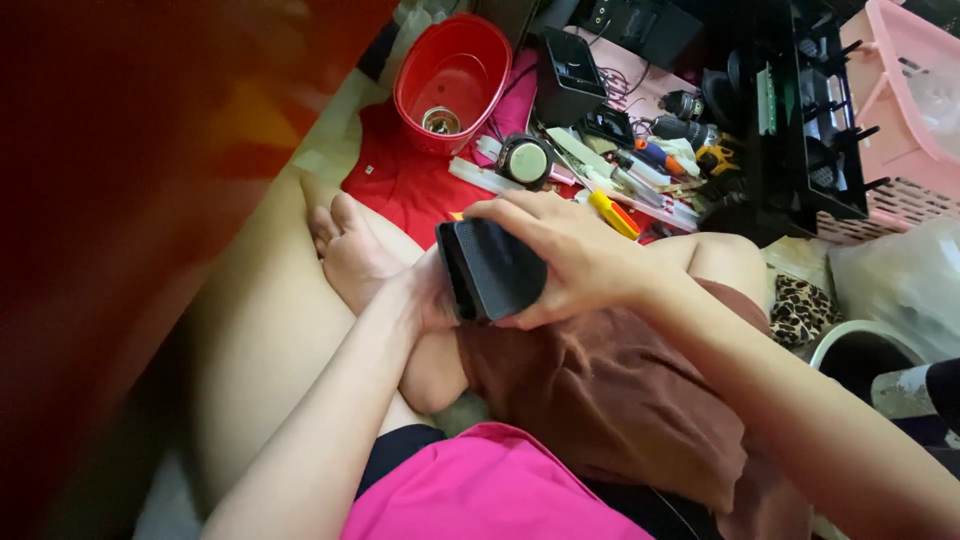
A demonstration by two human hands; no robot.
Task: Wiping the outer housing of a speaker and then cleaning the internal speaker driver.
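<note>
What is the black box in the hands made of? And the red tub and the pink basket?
The black box, held by both hands, looks like matte plastic, with a dull dark face and smooth rounded corners; it could be rubber-coated. The red tub seems glossy plastic: light shines off its thin, even rim. The pink basket looks like moulded plastic, with a woven-pattern lattice wall.

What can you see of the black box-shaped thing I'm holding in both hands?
The black box is a small rectangular case with rounded corners, matt, plastic by the look, its broad face finely textured like a grille. A darker rim runs round its left end. It is tilted, held over the lap above the brown cloth. The right hand wraps over its top and right side; the left hand supports its left end from below. Its underside is hidden.
</note>
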